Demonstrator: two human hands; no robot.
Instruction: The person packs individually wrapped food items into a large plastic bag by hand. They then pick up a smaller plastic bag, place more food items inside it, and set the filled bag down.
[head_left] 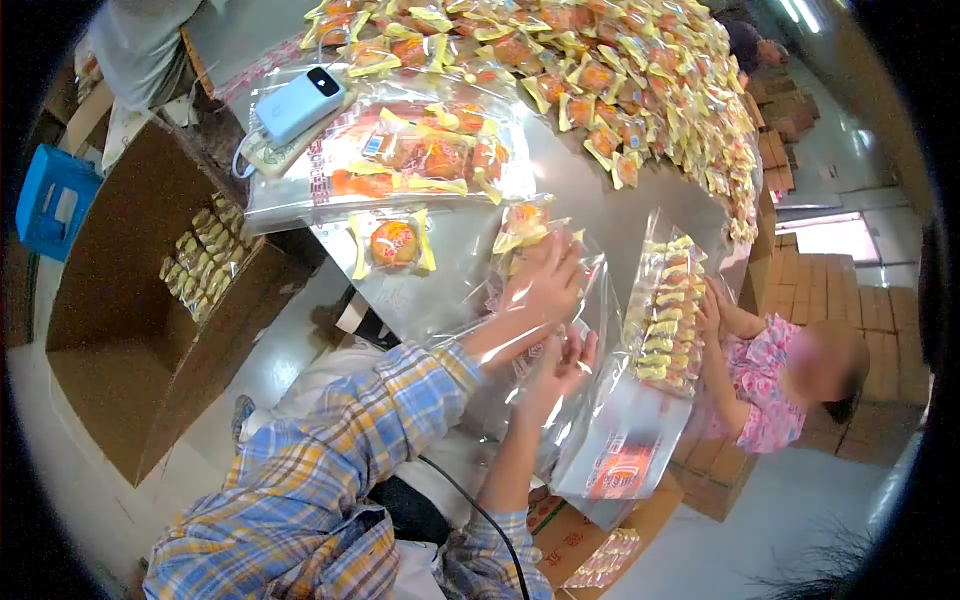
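Note:
My left hand (545, 285) bends over a wrapped round pastry (522, 222) on the metal table, its fingers closed around the packet's near side. Loose clear film lies about that wrist. Just below it, my right hand (562, 368) has curled fingers pinching a clear plastic bag (500, 385). How far the bag reaches under my hands is hard to see. One more wrapped pastry (393, 243) lies to the left. To the right stands a filled clear bag (665, 320) with rows of yellow packets, touched by another person's hands. Printed flat bags (620, 460) hang below it.
A large heap of wrapped pastries (640, 90) covers the far side of the table. A blue power bank (300, 105) rests on stacked clear bags (285, 195). An open carton (110, 330) at left holds a filled bag. A person in pink (760, 385) is at right, near stacked cartons (820, 300).

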